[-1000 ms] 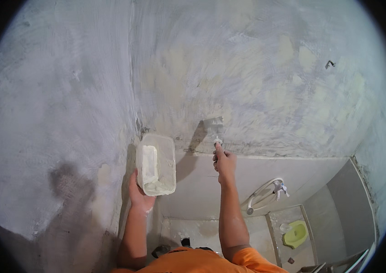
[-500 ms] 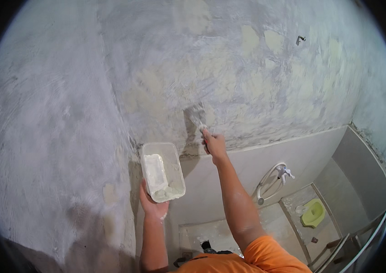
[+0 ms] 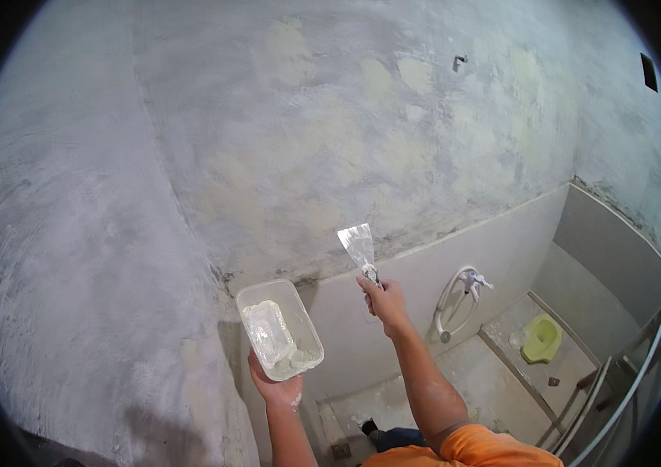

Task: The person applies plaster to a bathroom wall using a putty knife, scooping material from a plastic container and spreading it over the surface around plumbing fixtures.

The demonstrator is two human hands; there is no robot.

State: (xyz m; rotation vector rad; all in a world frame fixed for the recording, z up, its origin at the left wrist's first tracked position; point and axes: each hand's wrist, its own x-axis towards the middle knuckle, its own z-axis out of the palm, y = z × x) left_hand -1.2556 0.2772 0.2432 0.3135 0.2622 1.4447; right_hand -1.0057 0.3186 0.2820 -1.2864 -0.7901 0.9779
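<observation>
Patched wall [image 3: 330, 148], tub and knife: the holds matter

The grey wall with cream patches fills the far side, above a smooth pale lower panel [image 3: 426, 282]. A yellow-green squat toilet [image 3: 542, 339] sits far right, and a white hose [image 3: 440, 307] loops left of it. Nearer and left, a translucent tub [image 3: 297, 311] contains white paste [image 3: 268, 335], mostly along its left side. The left hand [image 3: 274, 383] supports the tub's near end; its fingers are hidden beneath, so whether they spread or curl cannot be told. Right of the tub, the right hand [image 3: 385, 300] is wrapped round the handle of a putty knife [image 3: 360, 247], whose blade seems apart from the wall, though contact is hard to judge.

Supported mainly at one end, the tub could tip and spill if its far end dips. Paste on the palm could loosen the hold, and a blade corner meeting the wall steeply might gouge it.
</observation>
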